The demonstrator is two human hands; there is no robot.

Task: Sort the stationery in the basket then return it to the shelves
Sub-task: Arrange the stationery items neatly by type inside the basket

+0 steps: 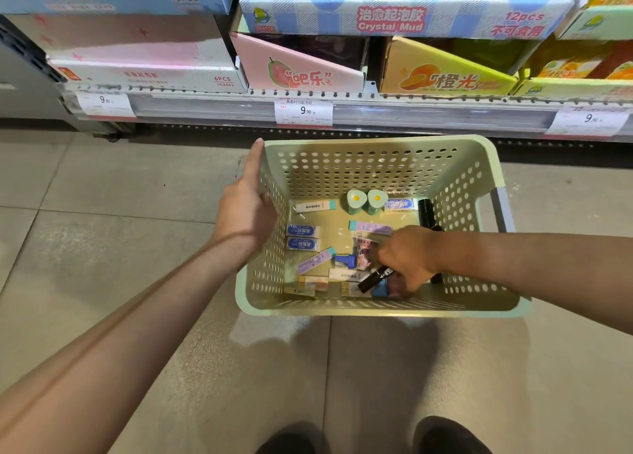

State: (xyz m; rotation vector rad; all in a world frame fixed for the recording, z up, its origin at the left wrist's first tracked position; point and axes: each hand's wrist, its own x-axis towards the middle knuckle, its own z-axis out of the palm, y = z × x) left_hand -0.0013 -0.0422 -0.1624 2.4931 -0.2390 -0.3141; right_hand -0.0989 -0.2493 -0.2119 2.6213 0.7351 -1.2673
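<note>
Fingers of right hand (pixel 406 260) curled round black marker (pixel 375 278); left hand (pixel 248 203) grips basket (pixel 376 308) wall.

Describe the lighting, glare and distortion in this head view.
Head view: even overhead store light; glare on the clear shelf-edge price rail; soft shadow beneath the pale green perforated plastic basket; wide-angle bend curves the shelf line; top-left boxes look washed out and soft.
</note>
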